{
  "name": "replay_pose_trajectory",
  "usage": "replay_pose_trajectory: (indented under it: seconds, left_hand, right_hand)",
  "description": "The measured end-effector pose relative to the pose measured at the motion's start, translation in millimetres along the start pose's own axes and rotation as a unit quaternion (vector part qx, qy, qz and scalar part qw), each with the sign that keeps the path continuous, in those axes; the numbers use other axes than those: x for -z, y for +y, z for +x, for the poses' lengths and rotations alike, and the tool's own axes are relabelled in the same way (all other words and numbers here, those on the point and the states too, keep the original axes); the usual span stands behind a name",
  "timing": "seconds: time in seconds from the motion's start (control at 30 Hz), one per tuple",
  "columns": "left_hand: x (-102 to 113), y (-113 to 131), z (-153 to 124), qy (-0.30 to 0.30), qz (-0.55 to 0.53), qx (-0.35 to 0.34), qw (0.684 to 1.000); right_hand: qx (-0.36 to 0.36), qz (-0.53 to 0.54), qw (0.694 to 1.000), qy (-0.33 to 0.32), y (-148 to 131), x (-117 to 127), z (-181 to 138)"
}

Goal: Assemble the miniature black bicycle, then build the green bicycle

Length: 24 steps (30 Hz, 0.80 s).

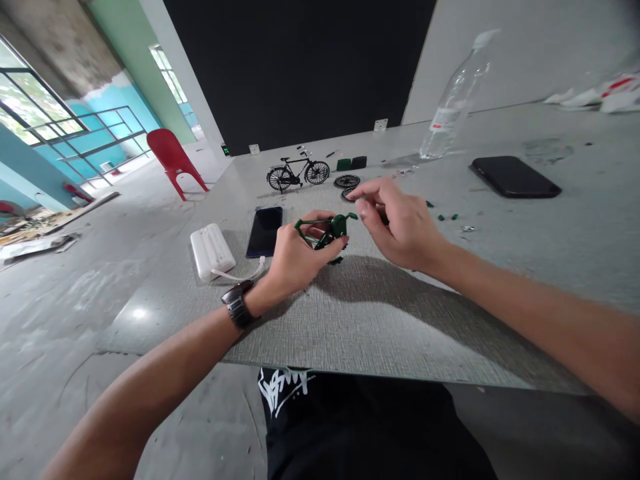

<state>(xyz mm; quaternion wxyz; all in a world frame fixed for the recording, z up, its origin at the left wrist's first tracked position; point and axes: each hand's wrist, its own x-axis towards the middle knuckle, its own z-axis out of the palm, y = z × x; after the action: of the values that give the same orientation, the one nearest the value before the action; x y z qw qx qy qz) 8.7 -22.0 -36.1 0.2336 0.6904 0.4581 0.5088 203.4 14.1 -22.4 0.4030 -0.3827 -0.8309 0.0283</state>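
My left hand (299, 260) is closed round a small green model bicycle frame (339, 225), held a little above the table. To its right, my right hand (400, 223) has thumb and forefinger pinched; anything between the fingertips is too small to make out. Just beyond those fingertips lie two small black spoked wheels (347, 181), one partly covered by the hand. Behind them, a black model bicycle (300, 175) stands upright. Tiny green pieces (441, 217) and small silvery bits (468, 229) are scattered right of my right hand.
A dark phone (265, 231) and a white power bank (212, 250) with a cable lie at left. Small dark green blocks (344, 164) sit at the back. Rightward are a clear bottle (447, 113) and a black phone-like slab (515, 177). A red chair (173, 157) stands beyond the table (320, 333).
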Motion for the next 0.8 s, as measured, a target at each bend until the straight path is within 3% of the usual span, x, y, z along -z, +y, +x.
replay_pose_trajectory:
  seconds: [0.17,0.5,0.8]
  left_hand:
    - [1.7,-5.5,3.3,0.018,0.026,0.003,0.999]
    - [2.7,-7.8,6.5,0.014,0.038,0.006,0.999]
    - [0.7,-12.8,8.5,0.012,-0.011,0.05,0.999]
  right_hand:
    - [-0.003,0.013,1.0,-0.02,-5.3,1.9,-3.5]
    - [0.078,0.054,0.993,-0.068,-8.2,-2.1,-4.2]
    - [0.071,0.045,0.993,-0.082,-4.9,-2.8,-2.2]
